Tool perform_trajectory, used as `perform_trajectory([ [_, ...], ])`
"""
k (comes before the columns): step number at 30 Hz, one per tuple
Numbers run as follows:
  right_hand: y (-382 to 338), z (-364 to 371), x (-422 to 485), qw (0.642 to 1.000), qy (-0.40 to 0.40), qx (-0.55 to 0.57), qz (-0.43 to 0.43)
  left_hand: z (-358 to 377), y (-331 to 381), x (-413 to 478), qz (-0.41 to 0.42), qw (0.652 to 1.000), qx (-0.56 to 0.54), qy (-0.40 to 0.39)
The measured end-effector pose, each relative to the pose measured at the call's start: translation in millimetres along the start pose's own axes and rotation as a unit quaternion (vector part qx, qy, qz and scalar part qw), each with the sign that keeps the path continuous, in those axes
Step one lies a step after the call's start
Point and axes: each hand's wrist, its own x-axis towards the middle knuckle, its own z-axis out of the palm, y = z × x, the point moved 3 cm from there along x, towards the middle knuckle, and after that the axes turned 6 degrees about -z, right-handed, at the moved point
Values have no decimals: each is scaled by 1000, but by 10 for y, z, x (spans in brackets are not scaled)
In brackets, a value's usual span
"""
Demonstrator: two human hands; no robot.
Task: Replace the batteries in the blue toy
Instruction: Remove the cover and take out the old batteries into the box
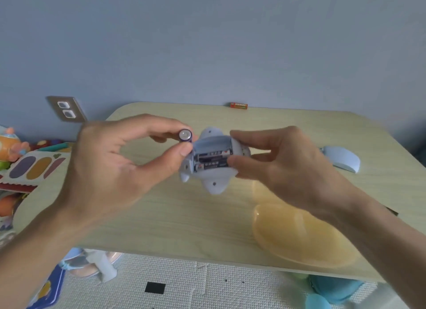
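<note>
The pale blue toy [213, 184] is held upside down above the wooden table [184, 216], its battery compartment open. Two dark batteries [211, 163] lie side by side in the compartment. My right hand [283, 168] grips the toy's right end between thumb and fingers. My left hand [119, 161] pinches a dark blue battery [185, 135] between thumb and forefinger, its flat metal end facing me, just off the toy's upper left corner. An orange-red battery [239, 105] lies at the table's far edge.
A pale blue curved part [341, 159] rests on the table to the right. A translucent yellow dish [299, 235] sits at the near right. Toys and a paint palette [34, 165] crowd the left floor. A wall socket [65, 109] is behind.
</note>
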Motion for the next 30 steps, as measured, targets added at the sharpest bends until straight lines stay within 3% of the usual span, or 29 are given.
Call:
perform_trajectory([
  [3,108,-213,86,998,49,36,17,193,266,-12,36,998,-32,-47],
  [7,298,-447,148,994,98,50,16,716,396,-102,42,984,-56,-165],
  [12,512,-591,75,990,118,62,35,1201,361,-218,59,961,-5,-269],
  [24,631,-756,-139,990,116,83,19,1303,419,-202,52,962,26,-267],
  [30,636,-750,-159,990,105,91,13,1148,433,-36,63,976,36,-207],
])
